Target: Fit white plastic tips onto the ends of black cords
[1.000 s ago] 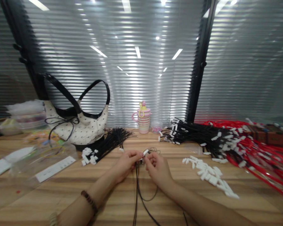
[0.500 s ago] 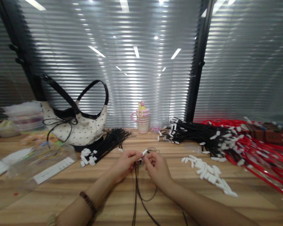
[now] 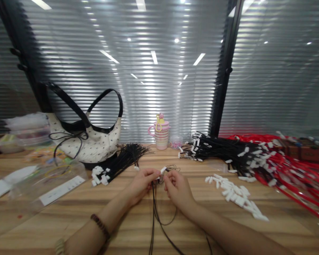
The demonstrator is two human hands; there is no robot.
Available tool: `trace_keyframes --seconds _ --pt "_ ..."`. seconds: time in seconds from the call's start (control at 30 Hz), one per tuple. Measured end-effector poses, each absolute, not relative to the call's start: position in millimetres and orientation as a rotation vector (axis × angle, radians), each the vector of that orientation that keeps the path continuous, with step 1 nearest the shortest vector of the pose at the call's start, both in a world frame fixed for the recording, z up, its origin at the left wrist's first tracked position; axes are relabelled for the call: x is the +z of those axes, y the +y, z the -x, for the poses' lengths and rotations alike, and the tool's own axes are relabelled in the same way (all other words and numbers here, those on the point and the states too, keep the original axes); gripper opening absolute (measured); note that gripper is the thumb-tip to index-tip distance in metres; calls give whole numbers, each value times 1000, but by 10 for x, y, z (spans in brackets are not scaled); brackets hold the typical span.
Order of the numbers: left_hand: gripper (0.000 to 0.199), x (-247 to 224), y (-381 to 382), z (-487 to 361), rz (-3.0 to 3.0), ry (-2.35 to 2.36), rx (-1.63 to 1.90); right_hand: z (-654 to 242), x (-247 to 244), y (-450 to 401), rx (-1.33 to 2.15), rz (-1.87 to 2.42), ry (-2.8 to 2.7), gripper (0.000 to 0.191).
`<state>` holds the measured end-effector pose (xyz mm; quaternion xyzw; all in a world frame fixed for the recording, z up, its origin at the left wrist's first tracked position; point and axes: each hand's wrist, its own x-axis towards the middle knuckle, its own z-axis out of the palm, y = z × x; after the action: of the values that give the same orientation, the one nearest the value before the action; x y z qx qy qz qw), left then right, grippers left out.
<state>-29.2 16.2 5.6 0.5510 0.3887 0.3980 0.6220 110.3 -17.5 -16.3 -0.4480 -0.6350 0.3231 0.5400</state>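
Observation:
My left hand (image 3: pixel 144 182) pinches a small white clip (image 3: pixel 163 170) with black cord at the table's middle. Just right of it, my right hand (image 3: pixel 175 186) is closed, thumb against fingers, beside thin black cord; what its fingertips hold is too small to make out. The black cords (image 3: pixel 154 212) hang from between the hands and run down to the near edge. A thin cord loop lies behind the fingertips.
Black cords with white tags (image 3: pixel 129 156) lie by a white dotted handbag (image 3: pixel 95 147). Loose white pieces (image 3: pixel 236 194) lie on the right, before black cords (image 3: pixel 218 148) and red cords (image 3: pixel 289 177). A pink striped cup (image 3: pixel 161 136) stands behind.
My right hand has shifted very slightly right, away from the white clip. The view has moved a little; the left hand keeps its pinch.

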Motion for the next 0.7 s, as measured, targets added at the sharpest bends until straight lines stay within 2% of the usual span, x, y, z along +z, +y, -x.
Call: trace_keyframes --seconds 0.7 --pt "27 43 163 296 -1316 894 935 -1129 -165 -168 697 1077 -1571 20"
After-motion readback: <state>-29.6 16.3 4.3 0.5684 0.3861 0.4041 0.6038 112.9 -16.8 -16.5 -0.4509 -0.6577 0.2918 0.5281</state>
